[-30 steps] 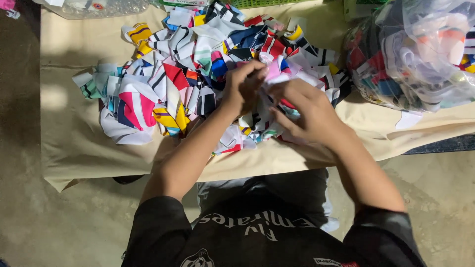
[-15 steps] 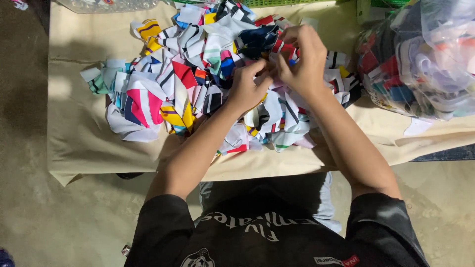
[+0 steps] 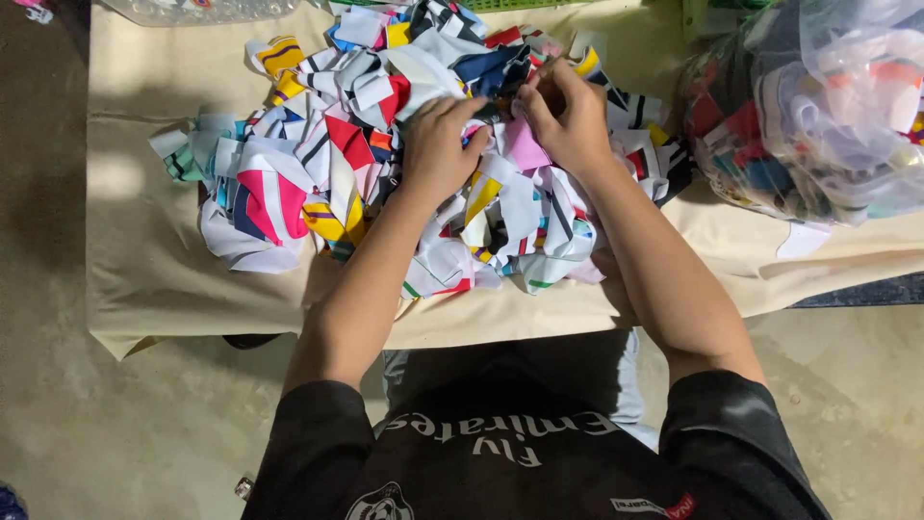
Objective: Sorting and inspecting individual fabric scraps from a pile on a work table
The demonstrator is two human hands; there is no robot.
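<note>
Pinching a small scrap (image 3: 500, 114) with both left hand (image 3: 438, 144) and right hand (image 3: 568, 120), fingers closed, above pile (image 3: 318, 173) centre on cloth (image 3: 144, 270). Best lifting slowly, separating one piece only.

Scrap pile (image 3: 318, 183) lies on the cloth-covered table (image 3: 144, 260), plastic bag (image 3: 818, 106) right.

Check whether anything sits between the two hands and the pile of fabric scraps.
Nothing does. The left hand and right hand both rest directly on the pile of fabric scraps; the clear plastic bag sits off to the right.
</note>
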